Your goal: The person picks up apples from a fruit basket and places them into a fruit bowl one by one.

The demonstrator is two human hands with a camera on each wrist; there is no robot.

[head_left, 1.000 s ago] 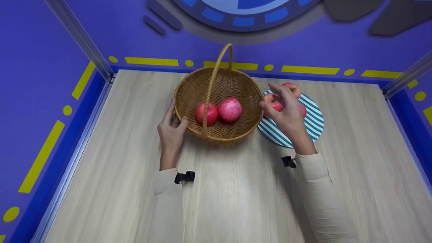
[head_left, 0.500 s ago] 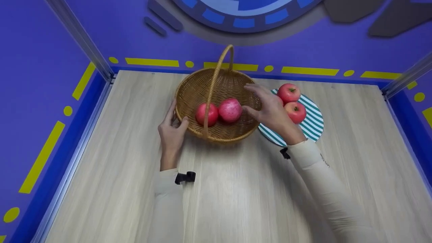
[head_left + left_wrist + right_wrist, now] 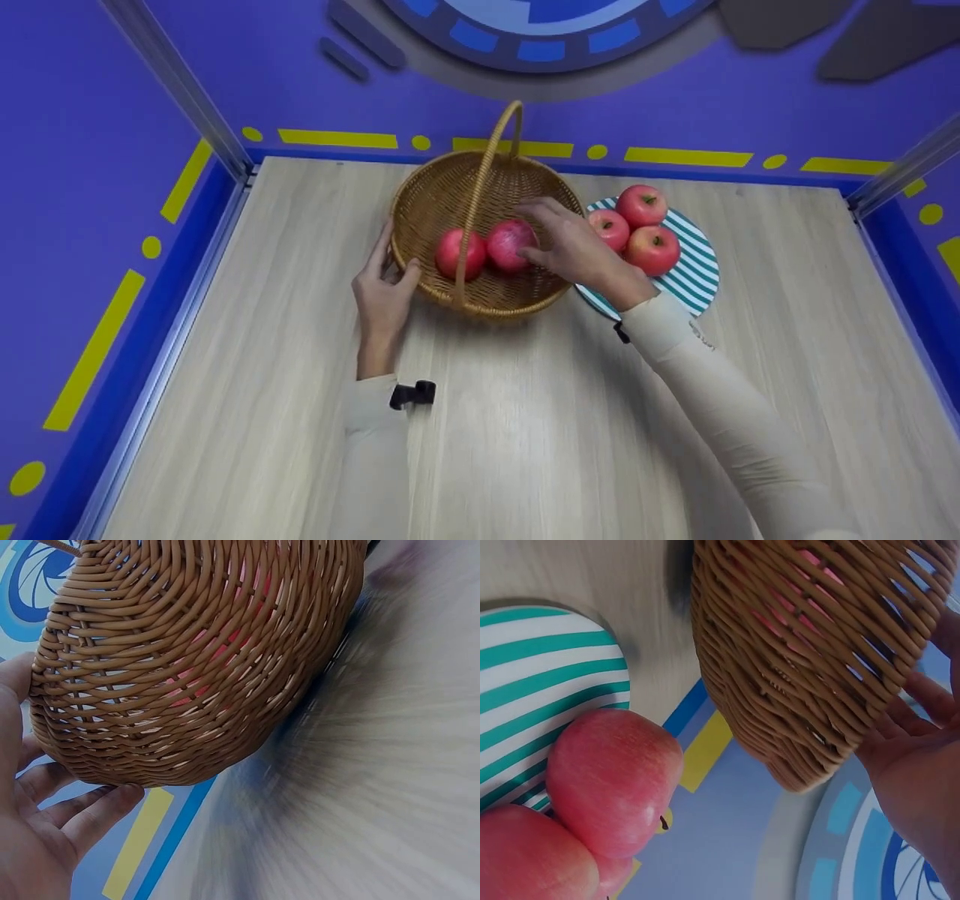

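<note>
A brown wicker basket (image 3: 480,180) with an arched handle stands at the back of the table. In it lie a red apple (image 3: 454,253) and a pink streaked round fruit (image 3: 507,246), side by side. My left hand (image 3: 382,300) holds the basket's left side, thumb at the rim, fingers against the outer wall. Over the basket's right rim reaches my right hand (image 3: 574,247), its fingers spread above the pink fruit and its thumb at that fruit's right edge. Whether it touches the fruit I cannot tell. In the right wrist view, the basket wall hides the fingertips.
Right of the basket is a round green-and-white striped plate (image 3: 686,277). Three apples (image 3: 654,250) sit close together on it, partly under my right forearm. Blue wall panels (image 3: 337,97) stand behind and at both sides of the wooden table (image 3: 495,420).
From above the plate, my right hand has moved left, over the basket's rim to the pink fruit. The plate's apples have come into fuller view. My left hand stays on the basket.
</note>
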